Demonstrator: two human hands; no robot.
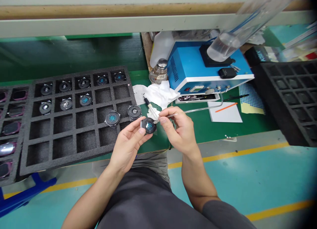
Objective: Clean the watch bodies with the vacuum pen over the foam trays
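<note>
My left hand [127, 143] grips a round black watch back [149, 125] by its edge, with its blue-and-white centre facing up. My right hand [179, 128] pinches a slim nozzle on a clear hose [198, 109]. The nozzle's tip is at the upper right edge of the watch back; whether it touches, I cannot tell. Two more round watch backs, one blue-centred [112, 118] and one white-centred [134, 112], rest on the walls of the black foam tray [74, 135] left of my hands. Several others sit in its back compartments.
A blue machine [188, 65] with a clear cylinder [224, 45] on top stands behind my right hand, and the hose runs to it. Nearby are a glass bottle [159, 70], white wipes [162, 93], a dark-capped pen [146, 101], a paper pad [225, 112] and another foam tray [277, 68].
</note>
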